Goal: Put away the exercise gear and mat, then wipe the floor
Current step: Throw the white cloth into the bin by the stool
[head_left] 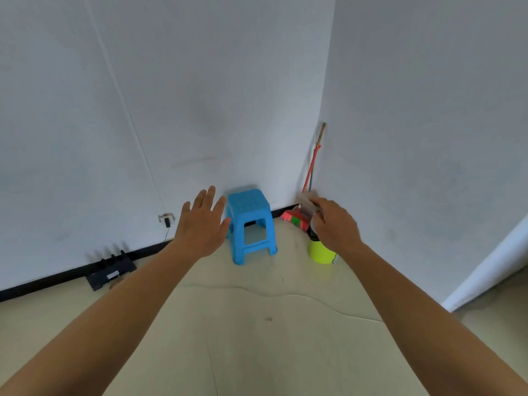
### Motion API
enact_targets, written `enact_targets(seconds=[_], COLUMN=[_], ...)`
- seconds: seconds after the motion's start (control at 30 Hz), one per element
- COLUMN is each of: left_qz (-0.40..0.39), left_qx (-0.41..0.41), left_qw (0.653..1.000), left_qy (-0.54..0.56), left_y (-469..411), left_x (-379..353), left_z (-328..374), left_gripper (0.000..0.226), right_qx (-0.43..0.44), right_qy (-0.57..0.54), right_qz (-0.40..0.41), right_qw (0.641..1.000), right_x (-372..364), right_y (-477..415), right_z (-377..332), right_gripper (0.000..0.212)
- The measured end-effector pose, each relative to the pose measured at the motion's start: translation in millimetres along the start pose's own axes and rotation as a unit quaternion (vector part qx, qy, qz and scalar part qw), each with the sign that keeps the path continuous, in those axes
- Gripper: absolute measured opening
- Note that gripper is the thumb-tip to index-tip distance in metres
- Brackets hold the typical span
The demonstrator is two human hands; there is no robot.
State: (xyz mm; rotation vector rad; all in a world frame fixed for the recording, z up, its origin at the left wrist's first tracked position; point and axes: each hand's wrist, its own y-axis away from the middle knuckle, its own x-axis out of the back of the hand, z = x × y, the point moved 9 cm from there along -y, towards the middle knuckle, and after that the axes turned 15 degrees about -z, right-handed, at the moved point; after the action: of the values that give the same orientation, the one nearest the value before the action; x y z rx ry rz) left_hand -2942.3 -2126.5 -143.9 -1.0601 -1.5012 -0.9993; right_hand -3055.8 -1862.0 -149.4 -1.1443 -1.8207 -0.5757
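Note:
My right hand (334,224) pinches a small pale crumpled thing (308,199), perhaps a cloth or tissue, above a yellow-green bin (321,252) with a dark liner in the room's corner. My left hand (201,221) is stretched forward with its fingers spread, holding nothing, just left of a blue plastic stool (251,224). A red broom (295,218) leans in the corner behind the bin, its red handle (313,167) running up the wall. No exercise mat shows in this view.
A black rack with upright pegs (111,271) lies on the floor by the left wall, under a wall socket with a plugged charger (166,219). Beige floor (257,324) spreads in front. A white wall edge or door (491,267) juts in at the right.

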Motion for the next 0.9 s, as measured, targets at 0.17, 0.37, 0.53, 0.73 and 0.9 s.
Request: enact_targets(seconds=[0.17,0.37,0.53,0.73,0.9], left_qz=[-0.022,-0.074,-0.075,-0.098,-0.157], left_qx=[-0.017,-0.007,0.004,0.000,-0.048], left_qw=[1.000,0.997,0.997,0.995,0.985], left_qy=[-0.013,-0.012,0.009,0.017,0.051], left_y=[-158.6,-340.4,-447.6,-576.4,-694.9], left_x=[-33.9,-51.1,-37.4,-75.9,-128.2], left_z=[-9.1,-33.0,-73.4,-129.5,-158.0], left_gripper=[0.063,0.063,0.063,0.063,0.065], right_qx=[-0.019,-0.023,-0.012,0.011,-0.052], right_qy=[-0.018,-0.043,-0.044,-0.011,-0.021], right_qz=[0.001,-0.033,-0.060,-0.093,-0.115], right_qw=[1.000,0.998,0.997,0.996,0.992], right_x=[-42.3,-78.3,-85.9,-136.5,-193.8], right_y=[-151.7,-345.0,-482.9,-616.4,-716.2], right_z=[43.2,64.4,44.6,24.1,41.5], right_gripper=[0.040,0.040,0.041,0.041,0.041])
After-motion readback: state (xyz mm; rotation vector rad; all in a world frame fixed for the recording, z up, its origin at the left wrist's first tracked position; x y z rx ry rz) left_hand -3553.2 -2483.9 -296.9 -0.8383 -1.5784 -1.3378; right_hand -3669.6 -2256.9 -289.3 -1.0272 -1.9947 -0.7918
